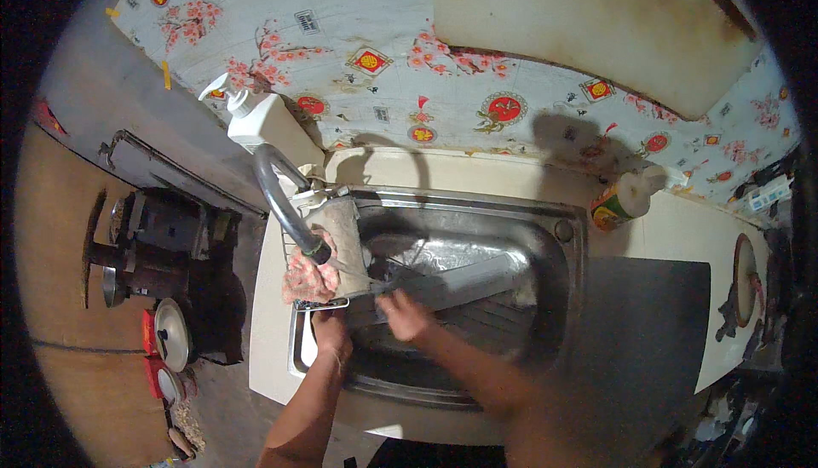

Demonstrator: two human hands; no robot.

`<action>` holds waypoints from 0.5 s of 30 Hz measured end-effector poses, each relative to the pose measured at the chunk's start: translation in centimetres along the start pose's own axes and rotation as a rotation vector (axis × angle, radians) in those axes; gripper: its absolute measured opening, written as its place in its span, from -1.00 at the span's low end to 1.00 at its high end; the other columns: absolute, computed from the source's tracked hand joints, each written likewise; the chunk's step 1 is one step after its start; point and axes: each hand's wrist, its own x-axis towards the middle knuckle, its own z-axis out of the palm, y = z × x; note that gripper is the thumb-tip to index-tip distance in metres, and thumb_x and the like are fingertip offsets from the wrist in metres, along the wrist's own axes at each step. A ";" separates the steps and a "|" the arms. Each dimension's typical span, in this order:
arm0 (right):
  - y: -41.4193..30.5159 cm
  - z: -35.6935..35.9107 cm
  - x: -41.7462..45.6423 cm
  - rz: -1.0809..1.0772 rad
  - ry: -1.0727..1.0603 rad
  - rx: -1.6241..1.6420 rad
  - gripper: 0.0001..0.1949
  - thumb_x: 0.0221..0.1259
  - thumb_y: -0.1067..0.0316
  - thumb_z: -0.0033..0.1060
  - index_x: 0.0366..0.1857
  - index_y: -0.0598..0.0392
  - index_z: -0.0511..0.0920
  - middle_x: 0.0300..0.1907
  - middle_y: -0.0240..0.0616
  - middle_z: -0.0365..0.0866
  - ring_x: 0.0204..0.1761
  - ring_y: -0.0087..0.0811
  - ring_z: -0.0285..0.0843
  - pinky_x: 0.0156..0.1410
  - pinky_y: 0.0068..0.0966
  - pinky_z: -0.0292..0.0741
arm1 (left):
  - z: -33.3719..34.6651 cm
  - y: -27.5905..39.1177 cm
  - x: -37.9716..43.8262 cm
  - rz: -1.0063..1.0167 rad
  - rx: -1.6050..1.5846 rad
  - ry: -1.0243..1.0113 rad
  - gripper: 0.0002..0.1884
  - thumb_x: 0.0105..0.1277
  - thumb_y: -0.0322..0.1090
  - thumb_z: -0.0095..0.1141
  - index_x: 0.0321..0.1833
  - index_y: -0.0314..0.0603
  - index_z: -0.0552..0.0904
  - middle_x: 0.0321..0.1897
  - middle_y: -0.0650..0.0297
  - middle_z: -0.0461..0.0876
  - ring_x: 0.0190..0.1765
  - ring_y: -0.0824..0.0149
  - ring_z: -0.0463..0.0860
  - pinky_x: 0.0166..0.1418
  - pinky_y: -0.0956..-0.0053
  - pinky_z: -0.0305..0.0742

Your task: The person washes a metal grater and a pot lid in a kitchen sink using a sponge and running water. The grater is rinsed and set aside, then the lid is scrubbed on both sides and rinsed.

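Note:
A stainless steel sink (460, 196) lies before me with a long grey piece (473, 279) slanting across its basin. My left hand (331, 332) is at the sink's left side, just below a wire rack's edge (323, 306); its fingers are partly hidden there. My right hand (402, 316) is blurred over the basin, near the water that runs from the curved metal faucet (281, 196). Whether it holds something is not clear. A pink patterned cloth (311, 276) and a beige cloth (342, 244) lie on the rack beside the faucet's spout.
A white pump bottle (265, 120) stands behind the faucet. Right of the sink are a paper-like roll in a printed wrapper (617, 203) and a dark mat or board (652, 321). Pot lids (172, 334) stand low at the left. A large pale board (594, 27) leans on the patterned wall.

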 end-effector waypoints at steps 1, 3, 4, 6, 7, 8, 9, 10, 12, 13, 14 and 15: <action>-0.5 0.7 0.2 -0.195 -0.009 -0.051 -0.52 0.05 0.48 0.01 0.16 -0.06 0.38 -0.04 0.09 0.43 -0.15 -0.02 0.58 -0.21 -0.13 0.57 | 0.0 0.2 0.1 0.002 0.013 0.002 -0.67 0.26 -0.66 -0.06 0.09 -0.33 0.51 -0.05 0.20 0.60 -0.06 0.34 0.56 0.08 0.48 0.41; 0.2 1.2 0.0 0.037 0.059 -0.162 -0.65 0.11 0.42 -0.01 0.03 0.01 0.43 -0.19 -0.01 0.45 -0.20 -0.06 0.57 -0.23 -0.15 0.55 | -0.3 0.7 0.3 0.052 0.145 -0.011 -0.68 0.27 -0.63 -0.07 0.08 -0.33 0.52 -0.08 0.21 0.60 -0.10 0.35 0.57 0.02 0.48 0.43; 1.5 1.0 -0.2 0.117 0.127 -0.206 -0.72 0.14 0.39 -0.02 -0.03 0.05 0.45 -0.27 -0.06 0.45 -0.23 -0.08 0.57 -0.24 -0.16 0.55 | -0.4 1.0 0.4 0.072 0.214 0.001 -0.68 0.27 -0.62 -0.07 0.08 -0.33 0.52 -0.09 0.21 0.60 -0.11 0.35 0.57 -0.01 0.48 0.45; 5.7 -0.3 -0.7 -0.117 0.464 -0.518 -0.88 0.00 0.38 0.06 -0.33 -0.02 0.46 -0.39 -0.19 0.40 -0.41 -0.19 0.50 -0.39 -0.28 0.48 | -0.6 1.4 0.5 0.140 0.248 -0.009 -0.70 0.28 -0.60 -0.05 0.07 -0.34 0.52 -0.09 0.23 0.60 -0.14 0.37 0.57 -0.06 0.49 0.46; 7.7 -0.9 -1.2 -0.102 0.436 -0.574 -0.89 0.01 0.39 0.07 -0.35 -0.02 0.47 -0.40 -0.18 0.40 -0.41 -0.19 0.49 -0.40 -0.26 0.47 | -0.6 1.5 0.4 0.132 0.286 0.028 -0.71 0.28 -0.59 -0.04 0.06 -0.34 0.52 -0.09 0.24 0.60 -0.15 0.38 0.56 -0.08 0.49 0.46; 9.5 -1.6 -1.8 -0.069 0.376 -0.609 -0.91 0.01 0.40 0.07 -0.37 -0.02 0.47 -0.41 -0.18 0.39 -0.41 -0.18 0.49 -0.42 -0.24 0.47 | -0.6 1.6 0.4 0.138 0.209 0.020 -0.71 0.28 -0.58 -0.04 0.06 -0.34 0.52 -0.09 0.24 0.60 -0.15 0.38 0.56 -0.09 0.49 0.46; 11.4 -2.5 -2.4 0.059 0.386 -0.673 -0.89 0.01 0.40 0.07 -0.35 -0.02 0.48 -0.40 -0.17 0.40 -0.40 -0.17 0.49 -0.42 -0.22 0.48 | -0.4 1.8 0.6 0.117 0.148 0.040 -0.71 0.28 -0.58 -0.03 0.06 -0.35 0.52 -0.09 0.24 0.60 -0.15 0.38 0.56 -0.10 0.50 0.46; 13.1 -3.4 -3.1 0.164 0.340 -0.712 -0.88 0.02 0.40 0.08 -0.32 -0.02 0.50 -0.39 -0.16 0.41 -0.40 -0.17 0.49 -0.41 -0.20 0.49 | -0.3 1.9 0.6 0.112 0.071 0.046 -0.71 0.27 -0.58 -0.02 0.06 -0.35 0.52 -0.09 0.24 0.60 -0.15 0.39 0.56 -0.10 0.50 0.45; 16.0 -5.6 -5.0 0.189 0.460 -0.812 -0.88 0.10 0.41 0.04 -0.28 -0.01 0.50 -0.35 -0.12 0.43 -0.37 -0.14 0.52 -0.38 -0.17 0.53 | -0.1 2.0 0.6 0.095 0.066 0.039 -0.71 0.28 -0.57 -0.02 0.06 -0.37 0.52 -0.10 0.23 0.60 -0.16 0.38 0.56 -0.10 0.50 0.45; 17.1 -6.5 -5.4 0.308 0.385 -0.705 -0.86 0.13 0.40 0.03 -0.23 -0.01 0.50 -0.31 -0.09 0.45 -0.33 -0.12 0.54 -0.37 -0.15 0.54 | -0.1 2.0 0.5 0.096 0.058 0.027 -0.71 0.28 -0.56 -0.02 0.06 -0.38 0.52 -0.11 0.22 0.60 -0.16 0.38 0.57 -0.10 0.50 0.45; 18.0 -7.5 -5.8 0.451 0.362 -0.621 -0.84 0.15 0.38 0.02 -0.19 -0.01 0.50 -0.27 -0.07 0.46 -0.30 -0.11 0.56 -0.36 -0.13 0.55 | 0.0 2.0 0.5 0.086 0.056 0.042 -0.72 0.28 -0.56 -0.02 0.06 -0.39 0.52 -0.11 0.21 0.61 -0.17 0.37 0.57 -0.09 0.49 0.45; 18.4 -8.2 -5.8 0.611 0.282 -0.503 -0.81 0.18 0.37 0.00 -0.13 0.00 0.50 -0.22 -0.06 0.48 -0.26 -0.09 0.57 -0.33 -0.12 0.55 | 0.0 2.0 0.4 0.072 0.058 0.029 -0.72 0.28 -0.56 -0.01 0.06 -0.38 0.52 -0.11 0.21 0.61 -0.16 0.37 0.57 -0.09 0.49 0.45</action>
